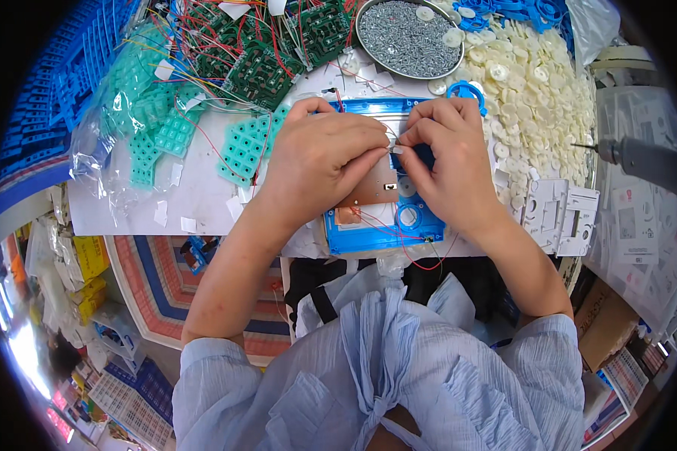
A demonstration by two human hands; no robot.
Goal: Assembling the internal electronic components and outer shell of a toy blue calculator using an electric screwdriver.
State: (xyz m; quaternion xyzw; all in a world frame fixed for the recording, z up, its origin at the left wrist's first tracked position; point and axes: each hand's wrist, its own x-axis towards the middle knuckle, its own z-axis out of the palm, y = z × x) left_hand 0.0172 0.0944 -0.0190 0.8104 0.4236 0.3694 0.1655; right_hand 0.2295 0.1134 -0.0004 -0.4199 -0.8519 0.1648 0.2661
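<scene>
Head view: two bare hands meet over a blue plastic casing (353,240) that lies on a white desk (105,210), directly in front of the person. A brown circuit board (377,188) sits over the casing, partly under the left hand (327,154). That hand's grip is nearly closed, thumb and forefinger together at the board's far edge. The right hand (451,161) has thumb and forefinger drawn together just beside them. A small pale bit shows at the fingertips; whether it is a held part or a fingernail, I cannot tell.

Thin red wires (429,268) run from the board and loop past the casing's near edge. A wrist or sleeve catching that loop could tug a joint loose. Anything tiny between the fingertips could slip into the casing. Beyond, a metal dish (420,77) of screws stands beside heaped cream discs (541,98); a knock might mix them.
</scene>
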